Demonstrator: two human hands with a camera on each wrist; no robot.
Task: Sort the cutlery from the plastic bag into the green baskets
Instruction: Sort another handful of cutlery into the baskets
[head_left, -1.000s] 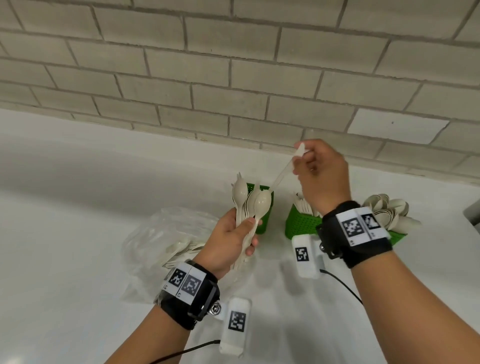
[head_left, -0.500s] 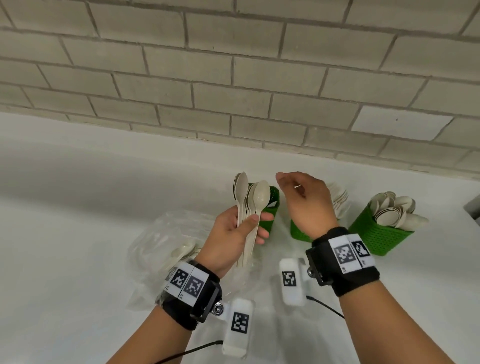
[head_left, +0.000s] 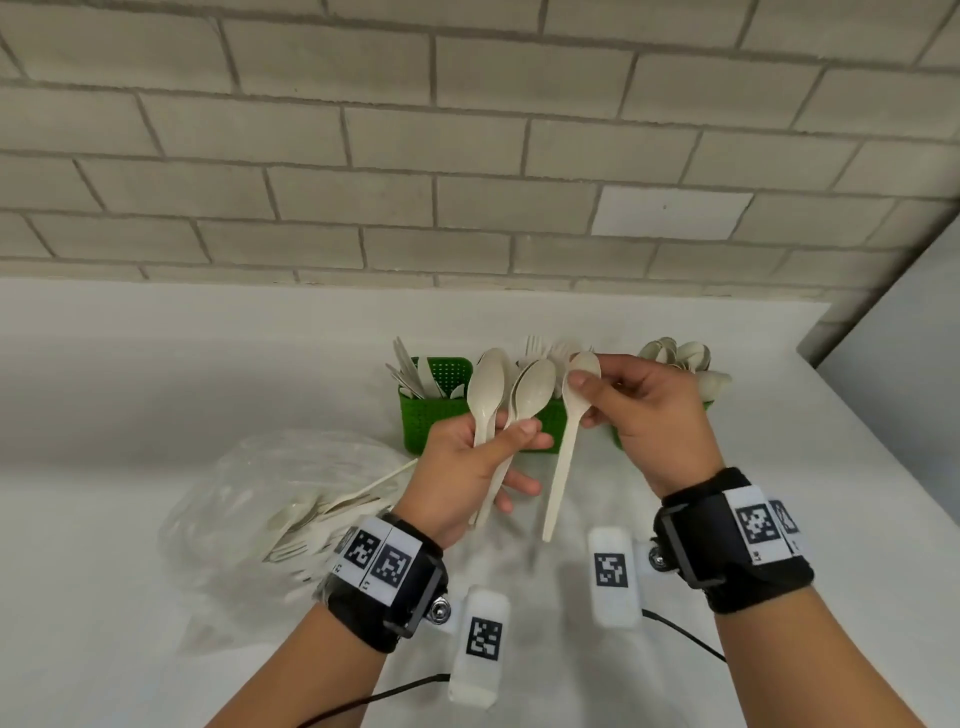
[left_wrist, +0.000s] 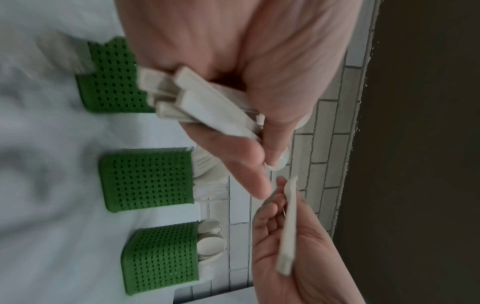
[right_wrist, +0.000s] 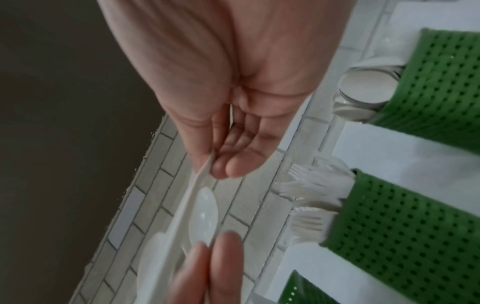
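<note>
My left hand (head_left: 493, 447) grips a bunch of cream plastic spoons (head_left: 511, 395) by their handles, bowls up. In the left wrist view the handle ends (left_wrist: 182, 96) stick out of the fist. My right hand (head_left: 597, 395) pinches a single spoon (head_left: 563, 452) near its bowl, its handle hanging down between the hands. Behind them stand three green baskets: the left basket (head_left: 426, 421) holds knives, the middle basket (head_left: 550, 421) forks, and the right basket (left_wrist: 161, 255) spoons. The clear plastic bag (head_left: 291, 499) with more cutlery lies left of my left wrist.
A grey brick wall (head_left: 467, 156) runs along the back of the white counter (head_left: 130, 415). A grey panel (head_left: 909, 338) closes off the right side. Cables trail from the wrist cameras toward me.
The right hand came back empty from the middle basket, then took one spoon from the bunch in the left hand. The view has tilted down a little.
</note>
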